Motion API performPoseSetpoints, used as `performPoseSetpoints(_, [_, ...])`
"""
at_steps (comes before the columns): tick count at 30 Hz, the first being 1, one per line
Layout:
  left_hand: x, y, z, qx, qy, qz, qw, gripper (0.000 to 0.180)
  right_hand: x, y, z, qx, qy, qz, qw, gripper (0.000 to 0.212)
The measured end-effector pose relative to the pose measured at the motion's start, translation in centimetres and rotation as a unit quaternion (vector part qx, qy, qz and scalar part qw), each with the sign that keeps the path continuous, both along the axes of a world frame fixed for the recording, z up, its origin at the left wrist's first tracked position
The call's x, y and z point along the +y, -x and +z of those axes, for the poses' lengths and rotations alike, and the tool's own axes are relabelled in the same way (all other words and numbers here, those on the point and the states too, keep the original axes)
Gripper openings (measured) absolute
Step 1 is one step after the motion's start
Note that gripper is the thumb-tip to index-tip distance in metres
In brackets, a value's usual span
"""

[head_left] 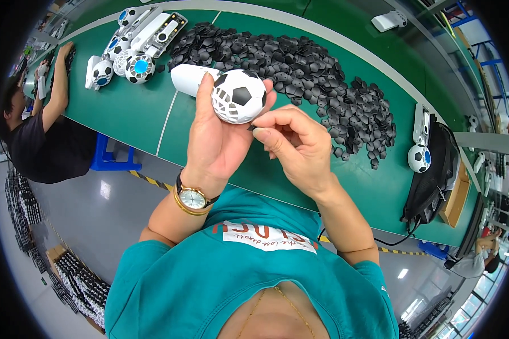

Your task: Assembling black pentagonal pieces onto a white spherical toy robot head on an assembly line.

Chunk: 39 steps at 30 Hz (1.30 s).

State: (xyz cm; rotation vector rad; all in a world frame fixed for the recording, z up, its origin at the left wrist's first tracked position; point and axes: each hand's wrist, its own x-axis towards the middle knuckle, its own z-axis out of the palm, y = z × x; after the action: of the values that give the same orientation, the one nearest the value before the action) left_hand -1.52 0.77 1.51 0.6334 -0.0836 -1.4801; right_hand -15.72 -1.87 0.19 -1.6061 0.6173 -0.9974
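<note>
My left hand [209, 144] grips a white device with a soccer-ball-shaped head [255, 100], palm up, thumb along its left side. The ball has black pentagon patches and an open lattice at its lower left; its white handle [188, 79] points to the upper left. Beside the ball's lower right edge, my right hand [300, 148] pinches a small black piece [251, 127] between thumb and forefinger. Most of that piece is hidden by the fingertips. Beyond both hands spreads a heap of black pentagon pieces [300, 62] on the green table [260, 169].
Several similar ball-headed devices [140, 68] are grouped at the far left. Another device [419, 158] lies at the right, next to a black backpack [435, 175] and a cardboard box [457, 198]. At the left, a person [48, 133] works near a blue stool [110, 155].
</note>
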Motion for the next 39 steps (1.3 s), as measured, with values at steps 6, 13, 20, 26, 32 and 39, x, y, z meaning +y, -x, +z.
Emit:
performPoseSetpoints(6, [-0.1, 0.5, 0.0, 0.047, 0.019, -0.008, 0.999, 0.057, 0.4, -1.6, -1.2, -0.046, 0.087, -0.089, 0.991, 0.01])
performPoseSetpoints(13, [-0.1, 0.7, -0.1, 0.032, 0.02, -0.011, 0.999, 0.058, -0.3, -1.8, -0.8, -0.006, 0.222, -0.151, 0.963, 0.017])
performPoseSetpoints(20, [0.0, 0.8, -0.2, 0.049, 0.027, 0.008, 0.998, 0.056, -0.8, -1.9, -0.7, 0.006, 0.285, -0.161, 0.945, 0.023])
performPoseSetpoints(26, [0.0, 0.8, -0.1, 0.034, 0.021, 0.009, 0.999, 0.055, -1.5, -1.7, -1.2, 0.011, 0.326, -0.141, 0.935, 0.025])
performPoseSetpoints(32, [0.1, 0.6, -0.5, 0.016, 0.049, 0.019, 0.998, 0.056, -2.0, -1.8, -0.7, 0.022, 0.401, -0.143, 0.904, 0.027])
performPoseSetpoints(39, [0.1, 0.4, -0.5, 0.059, 0.072, -0.006, 0.996, 0.054, -1.9, -1.9, -0.6, 0.036, 0.373, -0.148, 0.915, 0.026])
